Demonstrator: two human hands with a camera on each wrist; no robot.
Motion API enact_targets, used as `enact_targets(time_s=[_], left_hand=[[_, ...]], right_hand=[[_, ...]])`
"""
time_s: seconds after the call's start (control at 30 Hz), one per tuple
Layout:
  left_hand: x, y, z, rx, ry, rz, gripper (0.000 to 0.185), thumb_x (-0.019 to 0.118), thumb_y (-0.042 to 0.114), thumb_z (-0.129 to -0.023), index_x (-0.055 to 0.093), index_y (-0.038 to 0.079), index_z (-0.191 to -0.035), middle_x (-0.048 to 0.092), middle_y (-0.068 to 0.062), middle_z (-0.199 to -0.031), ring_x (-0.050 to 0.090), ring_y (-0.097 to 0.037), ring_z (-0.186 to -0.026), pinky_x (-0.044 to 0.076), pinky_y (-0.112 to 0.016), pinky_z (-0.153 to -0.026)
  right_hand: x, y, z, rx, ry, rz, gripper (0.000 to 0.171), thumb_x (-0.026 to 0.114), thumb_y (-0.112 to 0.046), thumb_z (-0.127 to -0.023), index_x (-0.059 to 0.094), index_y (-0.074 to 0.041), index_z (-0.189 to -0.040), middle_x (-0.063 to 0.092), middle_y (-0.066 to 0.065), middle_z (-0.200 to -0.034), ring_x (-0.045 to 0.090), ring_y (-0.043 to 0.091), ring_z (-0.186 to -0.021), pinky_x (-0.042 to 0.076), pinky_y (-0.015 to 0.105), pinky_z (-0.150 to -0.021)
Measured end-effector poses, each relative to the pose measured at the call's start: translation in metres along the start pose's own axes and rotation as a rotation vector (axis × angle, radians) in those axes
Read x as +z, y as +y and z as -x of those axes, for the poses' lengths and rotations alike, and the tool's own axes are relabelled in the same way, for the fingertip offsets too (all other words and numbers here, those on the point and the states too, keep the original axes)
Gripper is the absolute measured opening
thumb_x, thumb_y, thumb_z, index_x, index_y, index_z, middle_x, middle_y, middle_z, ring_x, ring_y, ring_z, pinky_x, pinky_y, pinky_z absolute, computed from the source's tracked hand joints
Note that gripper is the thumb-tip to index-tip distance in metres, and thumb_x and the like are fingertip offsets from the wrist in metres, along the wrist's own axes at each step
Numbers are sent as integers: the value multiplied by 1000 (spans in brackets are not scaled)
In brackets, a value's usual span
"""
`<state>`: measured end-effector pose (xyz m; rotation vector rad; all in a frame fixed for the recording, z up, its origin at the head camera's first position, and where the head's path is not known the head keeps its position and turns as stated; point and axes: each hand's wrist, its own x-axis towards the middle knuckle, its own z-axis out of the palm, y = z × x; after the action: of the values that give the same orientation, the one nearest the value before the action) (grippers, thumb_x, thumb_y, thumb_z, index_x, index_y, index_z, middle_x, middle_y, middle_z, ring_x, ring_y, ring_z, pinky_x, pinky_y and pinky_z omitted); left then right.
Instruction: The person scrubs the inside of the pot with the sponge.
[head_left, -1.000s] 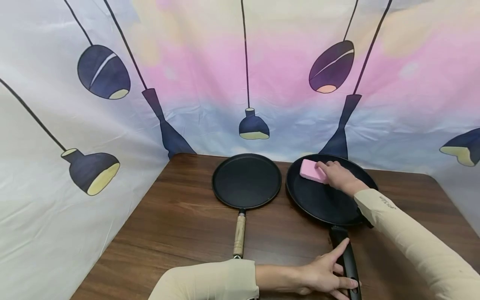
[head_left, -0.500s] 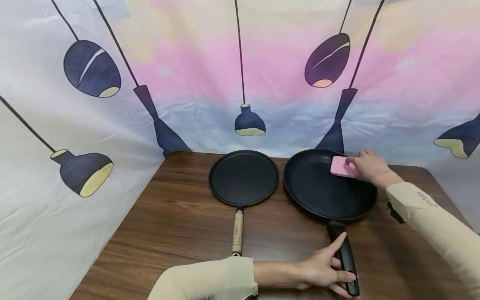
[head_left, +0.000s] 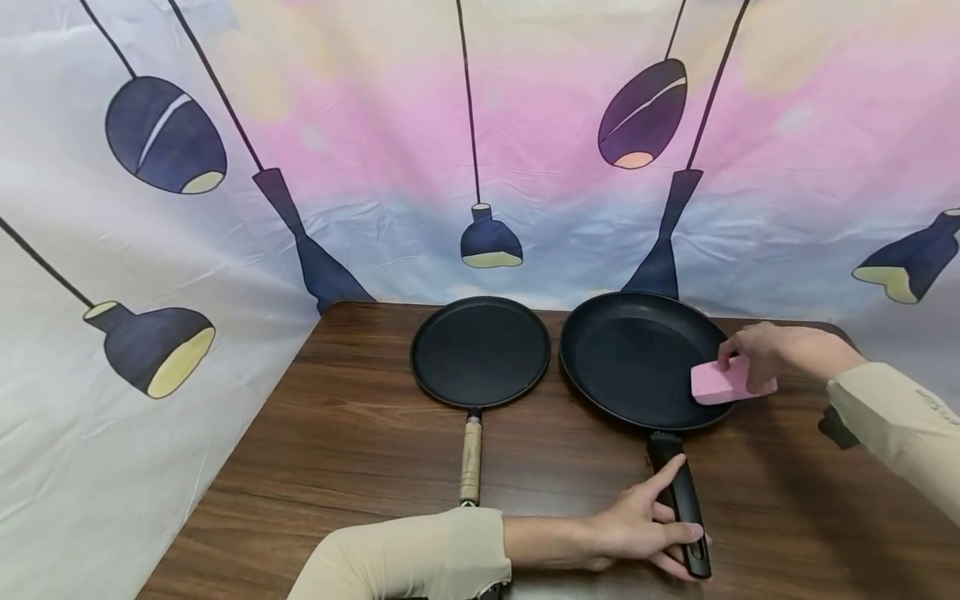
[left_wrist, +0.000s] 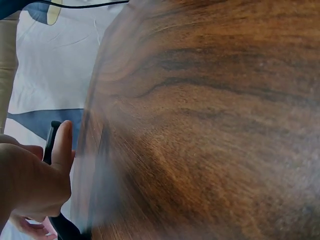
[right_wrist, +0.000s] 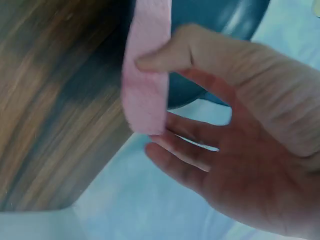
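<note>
My right hand (head_left: pixel 761 354) pinches a pink sponge (head_left: pixel 716 383) at the right rim of a large black frying pan (head_left: pixel 637 358). In the right wrist view the thumb presses one face of the sponge (right_wrist: pixel 147 92), with the fingers on its other side. My left hand (head_left: pixel 637 529) grips the pan's black handle (head_left: pixel 681 500), its thumb and fingers on either side. The left wrist view shows that hand (left_wrist: pixel 37 177) around the dark handle (left_wrist: pixel 64 226) at the lower left. The pan lies on the table with its handle toward me.
A smaller flat black pan (head_left: pixel 480 354) with a wooden handle (head_left: pixel 470 462) lies left of the frying pan. Both rest on a brown wooden table (head_left: pixel 352 433). A fabric backdrop (head_left: pixel 390 167) printed with lamps hangs behind the table's far edge.
My right hand has swept the sponge from the frying pan's upper left, across to the right and then toward me along the right rim. My left hand keeps its grip on the handle.
</note>
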<state>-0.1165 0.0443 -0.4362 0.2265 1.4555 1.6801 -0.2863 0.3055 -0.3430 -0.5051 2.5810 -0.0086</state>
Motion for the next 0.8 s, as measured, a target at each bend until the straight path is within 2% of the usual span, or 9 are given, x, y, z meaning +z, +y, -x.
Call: enact_targets(time_s=[0.13, 0.23, 0.37, 0.5, 0.67, 0.8], left_hand=[[-2, 0, 1, 9, 14, -9, 79, 61, -3, -99, 29, 35, -161, 75, -22, -101, 66, -54, -107, 61, -48, -84], [-3, 3, 0, 4, 20, -22, 80, 63, -5, -98, 31, 35, -160, 75, -21, -97, 68, -53, -104, 62, -47, -81], [-6, 7, -2, -24, 19, -52, 80, 64, -5, -97, 34, 36, -159, 76, -20, -94, 68, -52, -103, 62, -44, -79], [-7, 9, -3, -53, 21, -75, 79, 65, -3, -97, 36, 38, -157, 76, -16, -91, 70, -49, -103, 63, -42, -77], [-8, 9, -3, -57, 14, -77, 79, 65, -3, -97, 35, 39, -157, 76, -15, -92, 69, -49, -103, 63, -41, -77], [-9, 8, -3, -55, 8, -79, 79, 65, -2, -98, 34, 41, -157, 76, -15, -93, 70, -48, -103, 63, -41, -77]], right_hand=[[1, -9, -3, -101, -164, -197, 50, 75, 14, -72, 66, -13, -113, 54, 12, -96, 48, 26, -88, 45, 30, -71], [7, -19, -12, -215, -193, -281, 55, 72, 17, -69, 66, -15, -114, 55, 7, -97, 46, 22, -89, 45, 28, -69], [20, -35, -31, -344, -120, -300, 56, 75, 15, -69, 65, -18, -113, 54, 5, -103, 45, 19, -86, 41, 24, -66], [32, -52, -50, -399, -5, -254, 53, 79, 6, -75, 58, -23, -114, 52, 9, -108, 45, 22, -90, 41, 27, -71], [34, -70, -74, -420, 176, -176, 50, 83, -6, -80, 56, -21, -119, 52, 15, -115, 46, 27, -98, 46, 39, -77], [30, -76, -92, -386, 270, -135, 48, 77, -5, -89, 54, -17, -129, 52, 19, -123, 47, 33, -107, 49, 51, -87]])
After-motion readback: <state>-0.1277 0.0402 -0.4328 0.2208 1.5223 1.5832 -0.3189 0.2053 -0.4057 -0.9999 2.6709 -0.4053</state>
